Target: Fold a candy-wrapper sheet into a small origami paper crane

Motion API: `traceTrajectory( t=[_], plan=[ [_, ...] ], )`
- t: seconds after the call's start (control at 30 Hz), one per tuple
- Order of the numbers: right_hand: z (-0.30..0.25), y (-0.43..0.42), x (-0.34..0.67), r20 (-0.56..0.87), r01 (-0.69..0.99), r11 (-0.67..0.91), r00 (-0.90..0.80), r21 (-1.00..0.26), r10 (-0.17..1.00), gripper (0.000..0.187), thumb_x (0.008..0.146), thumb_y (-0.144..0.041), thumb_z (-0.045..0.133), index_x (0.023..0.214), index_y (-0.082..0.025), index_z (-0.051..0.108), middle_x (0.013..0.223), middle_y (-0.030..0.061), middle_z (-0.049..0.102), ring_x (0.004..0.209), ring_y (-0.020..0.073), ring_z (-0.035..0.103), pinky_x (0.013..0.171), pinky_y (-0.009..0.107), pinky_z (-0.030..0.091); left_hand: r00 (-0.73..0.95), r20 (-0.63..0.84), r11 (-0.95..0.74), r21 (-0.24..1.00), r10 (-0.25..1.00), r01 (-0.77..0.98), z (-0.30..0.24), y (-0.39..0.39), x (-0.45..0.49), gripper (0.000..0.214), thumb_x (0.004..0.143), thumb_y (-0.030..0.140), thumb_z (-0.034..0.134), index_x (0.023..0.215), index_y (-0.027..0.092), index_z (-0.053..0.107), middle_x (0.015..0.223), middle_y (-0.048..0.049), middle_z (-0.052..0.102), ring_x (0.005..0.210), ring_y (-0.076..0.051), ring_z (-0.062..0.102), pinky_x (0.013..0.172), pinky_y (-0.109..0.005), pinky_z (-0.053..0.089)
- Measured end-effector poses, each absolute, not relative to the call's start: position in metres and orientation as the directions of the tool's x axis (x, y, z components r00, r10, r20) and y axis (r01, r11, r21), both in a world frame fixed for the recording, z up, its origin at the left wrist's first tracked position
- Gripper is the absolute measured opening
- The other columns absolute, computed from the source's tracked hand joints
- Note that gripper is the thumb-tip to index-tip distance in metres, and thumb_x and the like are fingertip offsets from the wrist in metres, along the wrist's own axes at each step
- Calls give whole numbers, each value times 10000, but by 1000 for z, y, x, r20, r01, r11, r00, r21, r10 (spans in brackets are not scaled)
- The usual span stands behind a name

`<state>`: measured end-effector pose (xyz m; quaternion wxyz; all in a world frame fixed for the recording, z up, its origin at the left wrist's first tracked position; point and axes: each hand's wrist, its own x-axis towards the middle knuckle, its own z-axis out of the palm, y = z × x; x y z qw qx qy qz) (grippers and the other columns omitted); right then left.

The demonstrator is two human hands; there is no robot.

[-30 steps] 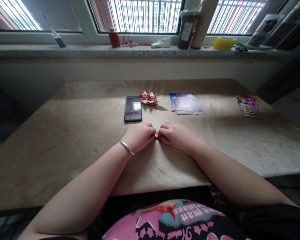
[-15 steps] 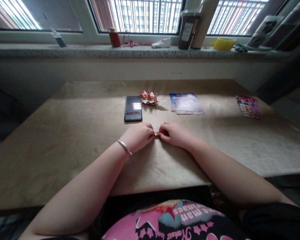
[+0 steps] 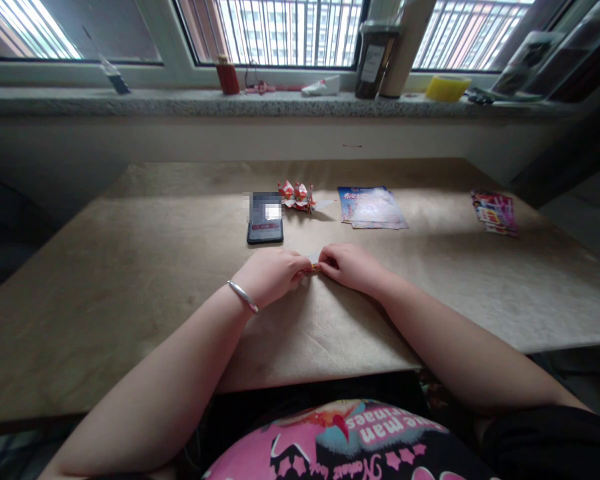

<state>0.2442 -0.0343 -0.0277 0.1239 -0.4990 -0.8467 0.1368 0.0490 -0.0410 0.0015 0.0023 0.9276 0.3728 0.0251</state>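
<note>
Between my two hands is a small piece of paper [image 3: 315,267], orange and whitish, low over the table. My left hand [image 3: 275,272], with a silver bangle at the wrist, pinches its left end. The fingertips of my right hand [image 3: 353,267] are closed on its right end. Most of the paper is hidden by the fingers, so its folded shape is unclear. Just beyond my left hand lies a dark phone [image 3: 265,230], its screen partly blurred out. Red and white folded paper pieces [image 3: 297,195] stand beside the phone.
A stack of blue printed sheets [image 3: 373,207] lies on the table [image 3: 155,280] past my right hand. Farther right are pink printed papers [image 3: 495,213]. On the stone windowsill [image 3: 170,103] stand a red bottle [image 3: 227,77], a dark lidded jar [image 3: 375,63] and a yellow tape roll [image 3: 447,89].
My left hand has turned slightly, with its wrist a little farther left. Less orange shows between the fingertips. My right hand has barely moved.
</note>
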Motion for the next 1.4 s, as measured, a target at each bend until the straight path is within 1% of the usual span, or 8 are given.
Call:
traceTrajectory(
  t=[0.2,0.4,0.57,0.73,0.97,1.17,1.4],
  plan=[
    [-28,-33,244,76,808,457,-464,-373,883,136,833,-266,537,810,-177,636,803,40,662,712,142,549,628,241,360,740,39,-741,22,672,672,4,-44,51,253,860,183,495,999,257,693,908,-17,709,757,-155,653,633,-235,451],
    [-27,-33,242,66,816,442,-451,-374,890,132,829,-258,535,806,-170,630,785,41,656,703,142,545,620,243,356,734,7,-734,-2,679,680,6,-45,54,277,849,152,494,1012,239,700,916,-34,711,763,-161,663,647,-245,466],
    [-27,-33,242,77,831,445,-446,-333,892,138,837,-274,529,815,-175,622,810,45,658,723,147,556,628,247,357,729,9,-729,-14,684,685,7,-46,54,274,845,163,496,1012,240,699,914,-35,705,752,-169,659,631,-255,467],
    [-26,-34,240,71,839,443,-444,-316,893,135,837,-281,533,813,-179,619,808,44,656,728,148,558,621,247,349,729,6,-729,-15,684,684,6,-46,54,277,845,167,504,1022,255,697,918,-32,695,743,-155,648,619,-239,456],
    [-26,-34,240,59,845,429,-434,-321,899,134,831,-285,528,810,-184,613,795,34,652,712,142,545,607,237,336,728,3,-728,-31,686,685,3,-46,56,264,880,197,467,988,234,705,896,-41,674,757,-148,629,629,-240,444],
    [-25,-35,239,45,849,420,-429,-320,902,136,828,-292,527,810,-185,610,800,34,655,714,141,548,608,234,337,717,-13,-716,-49,697,696,5,-47,56,266,893,215,451,963,242,706,885,-35,661,750,-159,620,608,-255,425],
    [-24,-35,238,41,859,401,-410,-318,911,120,807,-280,531,765,-183,587,763,29,649,684,135,539,586,228,324,709,-29,-709,-68,705,702,6,-48,57,262,900,227,445,943,233,703,876,-35,650,751,-166,611,595,-257,405]
  ],
)
